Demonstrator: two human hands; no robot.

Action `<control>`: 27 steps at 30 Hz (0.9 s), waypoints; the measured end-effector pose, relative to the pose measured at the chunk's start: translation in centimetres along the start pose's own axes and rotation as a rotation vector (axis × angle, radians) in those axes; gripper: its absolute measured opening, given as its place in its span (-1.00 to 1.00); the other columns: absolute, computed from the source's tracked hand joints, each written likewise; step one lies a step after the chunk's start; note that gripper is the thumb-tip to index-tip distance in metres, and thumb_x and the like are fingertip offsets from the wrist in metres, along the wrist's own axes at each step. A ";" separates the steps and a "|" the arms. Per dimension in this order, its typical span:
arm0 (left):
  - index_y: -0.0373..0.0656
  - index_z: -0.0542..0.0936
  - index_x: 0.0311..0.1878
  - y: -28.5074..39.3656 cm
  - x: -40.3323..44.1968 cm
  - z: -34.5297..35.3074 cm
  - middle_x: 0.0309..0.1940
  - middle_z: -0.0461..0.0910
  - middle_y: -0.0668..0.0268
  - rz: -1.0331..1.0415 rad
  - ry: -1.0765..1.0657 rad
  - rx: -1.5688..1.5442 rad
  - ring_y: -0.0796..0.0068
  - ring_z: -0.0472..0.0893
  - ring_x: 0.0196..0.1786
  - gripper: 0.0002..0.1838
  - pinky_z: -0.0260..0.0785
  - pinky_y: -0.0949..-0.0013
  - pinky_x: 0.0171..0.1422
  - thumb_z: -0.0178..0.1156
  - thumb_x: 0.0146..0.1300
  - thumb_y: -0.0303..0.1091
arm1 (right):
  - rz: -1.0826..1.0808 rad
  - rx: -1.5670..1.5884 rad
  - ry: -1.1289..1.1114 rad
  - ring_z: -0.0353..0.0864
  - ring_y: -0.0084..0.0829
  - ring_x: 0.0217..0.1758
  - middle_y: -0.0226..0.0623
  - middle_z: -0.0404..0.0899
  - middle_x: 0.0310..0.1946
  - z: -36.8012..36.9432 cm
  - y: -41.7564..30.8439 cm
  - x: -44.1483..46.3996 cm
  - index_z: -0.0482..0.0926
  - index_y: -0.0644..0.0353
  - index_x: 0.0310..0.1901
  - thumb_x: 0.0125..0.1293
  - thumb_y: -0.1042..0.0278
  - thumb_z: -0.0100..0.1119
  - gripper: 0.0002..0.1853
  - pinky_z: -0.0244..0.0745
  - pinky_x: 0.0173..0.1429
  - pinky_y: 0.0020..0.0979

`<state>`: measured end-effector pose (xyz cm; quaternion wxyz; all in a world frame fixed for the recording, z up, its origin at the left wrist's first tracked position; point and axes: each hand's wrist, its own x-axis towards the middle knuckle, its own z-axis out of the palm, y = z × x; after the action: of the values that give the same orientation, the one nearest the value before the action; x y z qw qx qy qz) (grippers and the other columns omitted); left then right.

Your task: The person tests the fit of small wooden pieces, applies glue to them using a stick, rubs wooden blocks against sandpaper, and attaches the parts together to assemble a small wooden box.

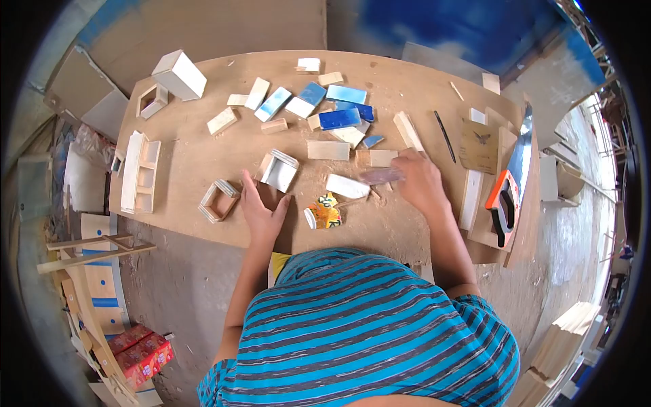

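My left hand (263, 211) has its fingers spread beside a small open white-edged wooden box (281, 169), and I cannot tell whether it touches the box. A hexagonal wooden frame (218, 201) lies to its left. My right hand (418, 178) is closed on a flat, brownish-grey strip (381, 176), blurred, whose kind I cannot make out. The strip's tip is close to a white block (348, 186). Nearer my body lies a crumpled-looking yellow printed container (324, 211) with a white end. Beyond the strip are pale wooden blocks (329, 150).
Blue-painted blocks (339, 119) and bare wood pieces lie mid-table. A handsaw (512, 183) with an orange-black handle rests at the right, near a brown sandpaper sheet (479, 146) and a dark pencil-like stick (445, 136). A compartmented wooden box (141, 173) and white box (180, 74) stand left.
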<state>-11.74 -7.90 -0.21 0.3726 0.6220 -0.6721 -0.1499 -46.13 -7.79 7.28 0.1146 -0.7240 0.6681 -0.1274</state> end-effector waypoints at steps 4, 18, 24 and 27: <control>-0.39 -0.02 0.53 -0.3 0.0 0.1 0.32 0.33 -0.20 0.031 0.015 0.020 -0.16 0.38 0.29 0.17 0.21 0.00 0.39 0.49 -0.03 -0.19 | 0.037 0.101 0.026 0.55 -0.09 0.12 -0.23 0.59 0.03 -1.5 0.0 2.0 0.68 0.16 -0.11 0.06 0.52 0.23 -0.69 0.48 0.18 -0.16; -0.34 -0.02 0.54 -0.3 -0.1 0.0 0.31 0.36 -0.16 -0.041 -0.006 0.031 -0.13 0.38 0.31 0.16 0.19 0.02 0.40 0.48 -0.03 -0.19 | -0.271 0.059 0.130 0.51 -0.08 0.20 -0.18 0.58 0.11 4.1 -3.0 12.7 0.60 0.18 0.12 0.11 0.36 0.35 -0.52 0.47 0.24 -0.12; -0.34 -0.03 0.54 -0.2 0.1 -0.1 0.28 0.38 -0.13 -0.048 -0.013 0.025 -0.09 0.40 0.28 0.17 0.20 0.03 0.40 0.48 -0.04 -0.19 | -0.037 -0.032 0.141 0.53 -0.11 0.16 -0.19 0.60 0.03 0.9 -1.6 11.8 0.61 0.17 0.10 0.06 0.38 0.38 -0.51 0.48 0.22 -0.11; -0.33 -0.05 0.55 -0.4 0.1 -0.1 0.25 0.41 -0.12 -0.025 0.000 0.027 -0.08 0.41 0.27 0.16 0.21 0.03 0.39 0.45 -0.03 -0.24 | -0.120 -0.047 0.210 0.55 -0.10 0.12 -0.16 0.61 0.02 0.6 -0.9 10.9 0.60 0.20 0.12 0.10 0.39 0.35 -0.51 0.50 0.19 -0.13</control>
<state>-11.38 -7.99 -0.35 0.3621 0.6354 -0.6663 -0.1453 -44.27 -18.54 7.37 0.0194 -0.7479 0.6347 -0.1933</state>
